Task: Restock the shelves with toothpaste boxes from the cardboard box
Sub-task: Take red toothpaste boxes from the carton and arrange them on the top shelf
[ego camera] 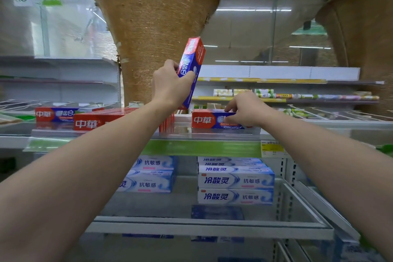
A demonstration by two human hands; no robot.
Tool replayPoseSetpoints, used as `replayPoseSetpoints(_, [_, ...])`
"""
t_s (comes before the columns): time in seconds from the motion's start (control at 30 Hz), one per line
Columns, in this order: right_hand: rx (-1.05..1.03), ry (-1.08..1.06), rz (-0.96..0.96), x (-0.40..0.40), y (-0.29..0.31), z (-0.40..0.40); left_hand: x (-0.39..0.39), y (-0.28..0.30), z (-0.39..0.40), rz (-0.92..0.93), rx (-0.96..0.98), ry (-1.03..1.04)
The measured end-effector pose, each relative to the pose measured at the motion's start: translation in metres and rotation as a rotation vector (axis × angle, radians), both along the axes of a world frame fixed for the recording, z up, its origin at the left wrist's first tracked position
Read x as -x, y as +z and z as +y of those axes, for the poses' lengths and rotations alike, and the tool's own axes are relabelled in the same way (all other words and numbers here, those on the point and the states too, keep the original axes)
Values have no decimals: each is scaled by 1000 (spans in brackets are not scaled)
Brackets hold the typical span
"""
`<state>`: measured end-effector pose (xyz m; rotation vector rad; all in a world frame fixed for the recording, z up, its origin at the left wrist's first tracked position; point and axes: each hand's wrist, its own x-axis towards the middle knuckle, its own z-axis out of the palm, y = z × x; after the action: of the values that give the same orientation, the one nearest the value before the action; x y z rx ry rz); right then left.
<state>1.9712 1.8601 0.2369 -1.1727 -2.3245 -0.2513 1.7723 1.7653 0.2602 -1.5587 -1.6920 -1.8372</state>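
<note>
Landmark: green shelf strip [202, 148], fronting the upper shelf; all places are given from it
Left hand [170, 85]: above the strip, fingers and thumb wrapped around the lower half of a red-and-blue toothpaste box [192, 64]; the box stands nearly upright, tilted slightly right, clear of the shelf
Right hand [244, 109]: above the strip and right of the held box; fingers curled over the top of the shelved stack [212, 119], thumb on its face
Neighbouring stock: red row [102, 122] above the strip to the left; white-and-blue boxes [235, 181] below the strip
Cardboard box: not in view
Step, as judged: seating the held box in the gap left of the steadied stack
Technique: rotate it level, printed face outward; keep the stack braced; slide it in flush with the front edge; release only once it rests flat
</note>
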Motion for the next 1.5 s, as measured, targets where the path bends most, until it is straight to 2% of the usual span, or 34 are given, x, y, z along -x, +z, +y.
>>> replayPoseSetpoints(0.1, [-31, -10, 25, -2, -5, 4, -2, 0, -1, 8, -6, -14])
replayPoseSetpoints(0.27, [30, 6, 37, -4, -3, 5, -5, -1, 1, -2, 30, -98])
replayPoseSetpoints(0.37, [57, 51, 161, -13, 1, 4, -5, -1, 1, -9, 75, -169])
replayPoseSetpoints(0.43, [-20, 0, 235, -24, 4, 6, -6, -1, 1, -6, 123, -236])
replayPoseSetpoints(0.7, [-151, -250, 431, -65, 5, 14, -24, -3, 14, 328, 424, -323])
replayPoseSetpoints(0.93, [-143, -304, 482, -76, 3, 13, -33, -3, 22, 381, 490, -394])
replayPoseSetpoints(1.1, [-174, -323, 495, -77, 3, 15, -35, -4, 25, 591, 577, -359])
replayPoseSetpoints(1.27, [-146, -321, 512, -75, 1, 19, -36, -3, 24, 681, 581, -313])
replayPoseSetpoints(1.37, [-144, -335, 526, -70, 2, 21, -41, -4, 25, 519, 559, -356])
replayPoseSetpoints(1.5, [-153, -330, 531, -62, 4, 21, -56, -6, 27, 38, 518, -573])
